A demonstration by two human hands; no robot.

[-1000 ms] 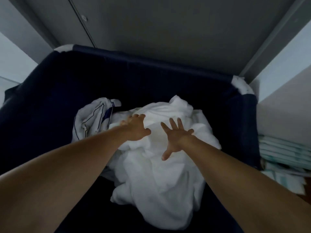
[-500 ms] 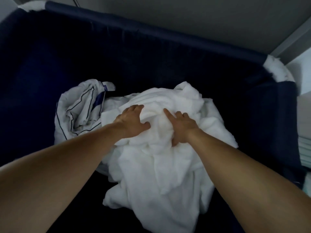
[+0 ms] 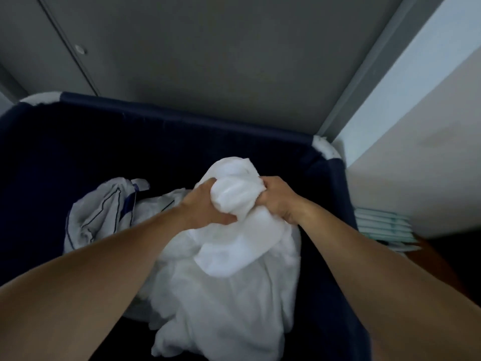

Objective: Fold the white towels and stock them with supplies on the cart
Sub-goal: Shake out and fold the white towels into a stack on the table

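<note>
We see the left hand [image 3: 205, 208] and the right hand [image 3: 277, 201] each clenched on a bunch of the white towel [image 3: 234, 196], held above the pile [image 3: 234, 295] toward the far right corner of the blue bin [image 3: 182, 121], probably to free one piece, though the folds blur.

A second ago both hands hung over the linen with fingers spread. Now the left hand [image 3: 205, 207] and the right hand [image 3: 278, 199] are curled tight into a bunch of white towel [image 3: 234, 194], squeezed between them. That bunch has risen above the rest of the pile [image 3: 221, 295], and a fold of it trails down below the hands.
</note>
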